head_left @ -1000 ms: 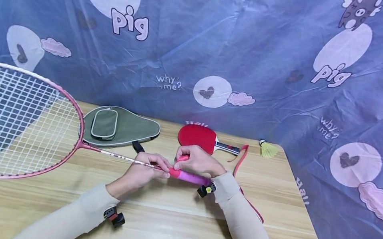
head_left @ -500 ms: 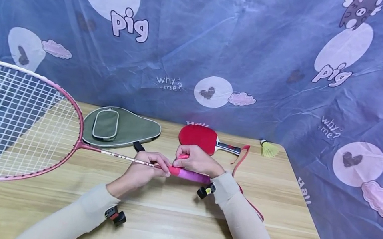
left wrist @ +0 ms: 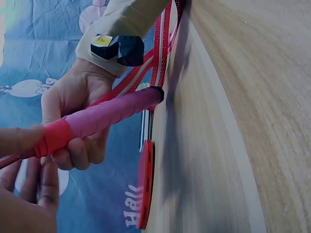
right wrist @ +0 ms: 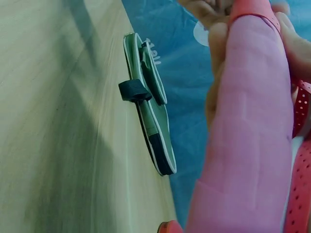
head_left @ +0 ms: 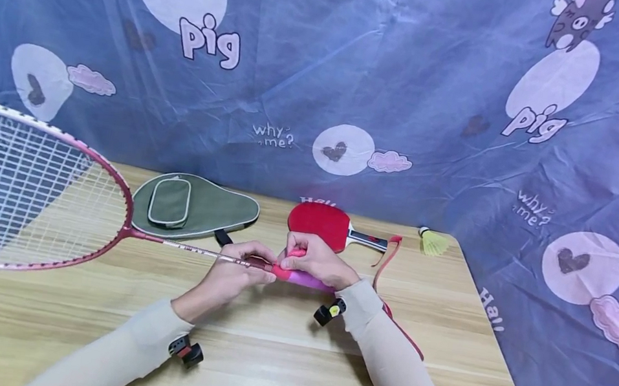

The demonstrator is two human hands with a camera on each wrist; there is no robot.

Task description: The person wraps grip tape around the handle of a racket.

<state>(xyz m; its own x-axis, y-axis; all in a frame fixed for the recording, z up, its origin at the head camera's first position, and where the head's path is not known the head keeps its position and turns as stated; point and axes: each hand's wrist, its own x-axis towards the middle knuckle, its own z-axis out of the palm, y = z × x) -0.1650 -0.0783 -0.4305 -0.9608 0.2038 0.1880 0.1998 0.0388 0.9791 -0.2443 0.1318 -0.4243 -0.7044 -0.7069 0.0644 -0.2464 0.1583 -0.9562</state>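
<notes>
My left grip (head_left: 229,277) holds the racket (head_left: 134,234) near its handle (left wrist: 114,112), above the surface (head_left: 263,369); my right grip (head_left: 319,261) pinches the red tape (left wrist: 160,53). Red covers only the handle's top end; the purple rest, I judge, is left to wrap.

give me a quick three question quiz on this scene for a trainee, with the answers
1. True or false: in the head view, the yellow shuttlecock lies farther right than the red paddle.
2. Pick one. The wrapped racket handle is mostly: a) green, b) pink-purple, c) black.
3. Which grip pinches the red band above the handle?

Key: 1. True. 2. b. 3. The right grip.
</notes>
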